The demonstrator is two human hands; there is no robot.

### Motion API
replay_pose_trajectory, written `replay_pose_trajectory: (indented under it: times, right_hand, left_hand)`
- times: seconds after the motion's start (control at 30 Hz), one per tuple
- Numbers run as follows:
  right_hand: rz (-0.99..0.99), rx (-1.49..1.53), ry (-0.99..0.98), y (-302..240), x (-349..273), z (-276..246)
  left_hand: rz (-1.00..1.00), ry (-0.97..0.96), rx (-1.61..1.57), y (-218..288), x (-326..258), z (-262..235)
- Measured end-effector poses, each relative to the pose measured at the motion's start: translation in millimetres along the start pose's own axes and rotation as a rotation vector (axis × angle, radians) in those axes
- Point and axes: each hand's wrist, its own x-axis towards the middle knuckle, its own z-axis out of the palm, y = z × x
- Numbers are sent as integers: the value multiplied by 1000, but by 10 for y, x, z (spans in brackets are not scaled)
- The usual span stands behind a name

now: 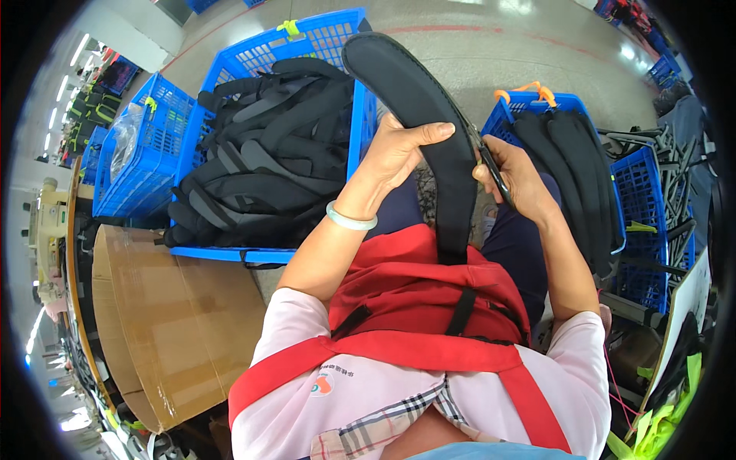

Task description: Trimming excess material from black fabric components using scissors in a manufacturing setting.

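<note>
A curved black padded shoulder strap stands up in front of me, its narrow lower end resting against my red apron. My left hand grips it at mid-length, the thumb lying across its face. At the strap's right edge, my right hand is closed around a slim pair of scissors with dark handles. Their tip points up along the stitched edge; whether the blades are open is too small to tell.
A large blue crate heaped with black straps stands at the left, beside another blue crate. Below it is a cardboard box. More black straps hang over a blue crate on the right, near a blue basket of thin dark strips.
</note>
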Motion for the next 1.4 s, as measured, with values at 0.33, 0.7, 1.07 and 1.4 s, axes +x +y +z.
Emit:
replay_pose_trajectory:
  times: [0.33, 0.7, 1.07, 1.4]
  right_hand:
    - [-28, -56, 141, -44, -4, -182]
    - [-551, -159, 614, -478, 440, -533]
    - [-114, 253, 315, 699, 40, 308]
    - [-1, 174, 249, 463, 70, 232]
  left_hand:
    - [12, -105, 138, -301, 188, -23]
    - [106, -187, 540, -347, 794, 320]
    - [-1, 127, 420, -734, -276, -222]
    - [-14, 108, 388, -665, -435, -176]
